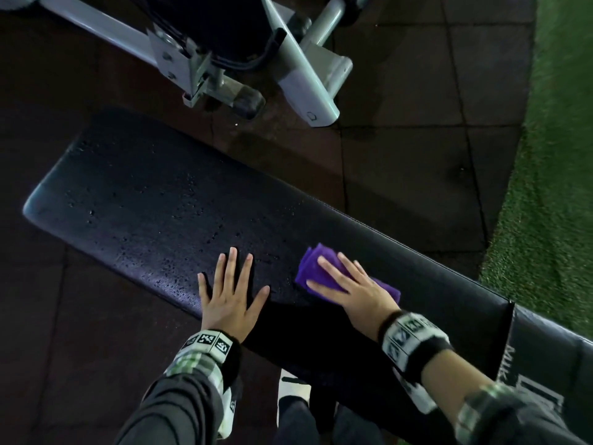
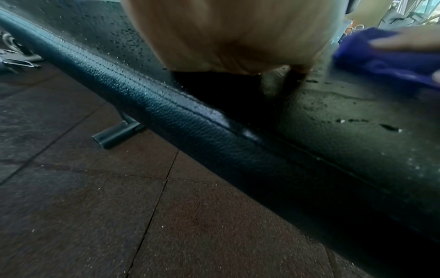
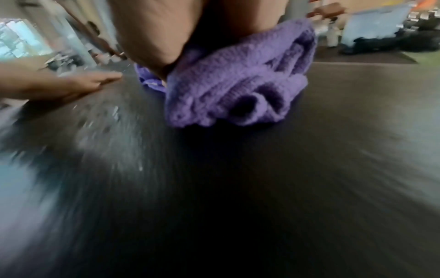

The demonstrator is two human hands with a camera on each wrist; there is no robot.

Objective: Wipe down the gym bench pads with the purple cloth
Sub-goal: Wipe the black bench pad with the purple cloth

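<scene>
A long black bench pad (image 1: pixel 154 200) runs from upper left to lower right, its left part beaded with droplets. My left hand (image 1: pixel 229 290) lies flat on the pad near its front edge, fingers straight and spread. My right hand (image 1: pixel 346 284) presses a bunched purple cloth (image 1: pixel 313 263) onto the pad just right of the left hand, fingers straight over it. The right wrist view, blurred, has the cloth (image 3: pixel 235 90) crumpled under the palm on the pad (image 3: pixel 238 188). In the left wrist view the cloth (image 2: pixel 381 58) sits at the right on the pad (image 2: pixel 202 127).
A second black pad (image 1: pixel 545 342) with white lettering adjoins at the lower right. A grey metal machine frame (image 1: pixel 305 78) stands on the dark rubber floor tiles (image 1: pixel 410 149) behind the bench. Green turf (image 1: pixel 558 155) borders the right. My shoes (image 1: pixel 290 390) are under the bench.
</scene>
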